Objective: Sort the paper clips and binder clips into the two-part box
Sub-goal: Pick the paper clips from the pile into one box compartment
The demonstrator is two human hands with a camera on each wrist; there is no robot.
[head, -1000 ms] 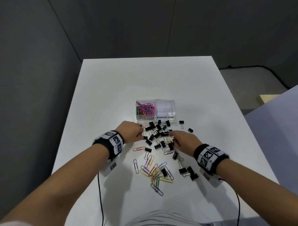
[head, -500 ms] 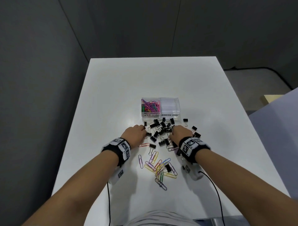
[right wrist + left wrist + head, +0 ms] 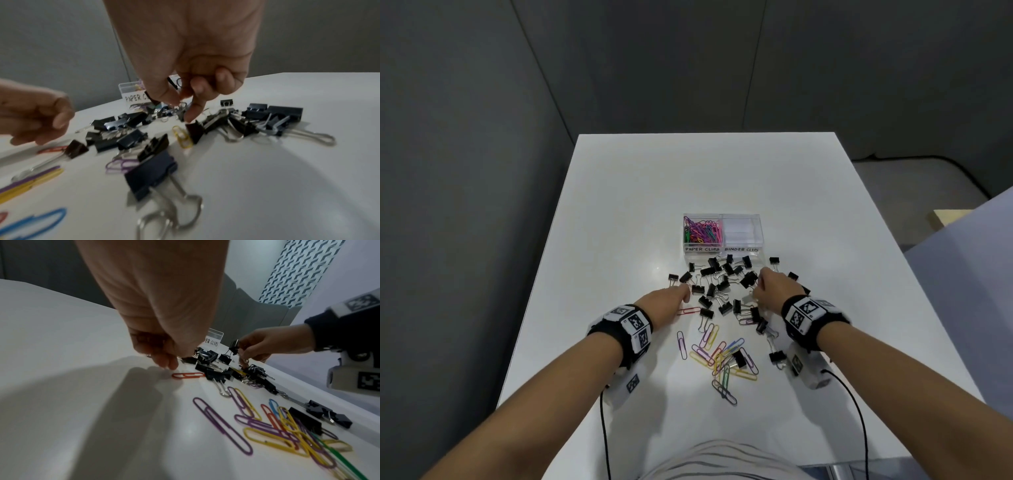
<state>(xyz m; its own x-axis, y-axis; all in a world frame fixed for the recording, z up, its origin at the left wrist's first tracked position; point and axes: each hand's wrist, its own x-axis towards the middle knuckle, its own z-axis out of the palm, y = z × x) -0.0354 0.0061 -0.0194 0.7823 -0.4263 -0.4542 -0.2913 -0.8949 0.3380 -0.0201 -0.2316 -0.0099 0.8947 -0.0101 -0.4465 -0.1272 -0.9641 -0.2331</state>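
The clear two-part box [image 3: 760,236] stands beyond the clips. Its left part, labelled paper clips, holds coloured paper clips [image 3: 702,231]; the right part, labelled binder clips, shows none. Black binder clips [image 3: 717,284] lie heaped in front of it. Nearer me, coloured paper clips [image 3: 719,356] are scattered. My right hand [image 3: 180,99] pinches one binder clip [image 3: 234,346] by its wire handles, just above the heap. My left hand [image 3: 166,363] hovers with curled fingers beside a red paper clip [image 3: 188,375]; whether it holds anything is hidden.
The white table [image 3: 619,212] has bare surface to the left, to the right and beyond the box. A few binder clips [image 3: 777,358] lie under my right wrist. Cables [image 3: 604,428] run from both wrist cameras toward me.
My right hand has closed on a binder clip and raised it from the heap. My left hand has drawn a little left, toward the red paper clip.
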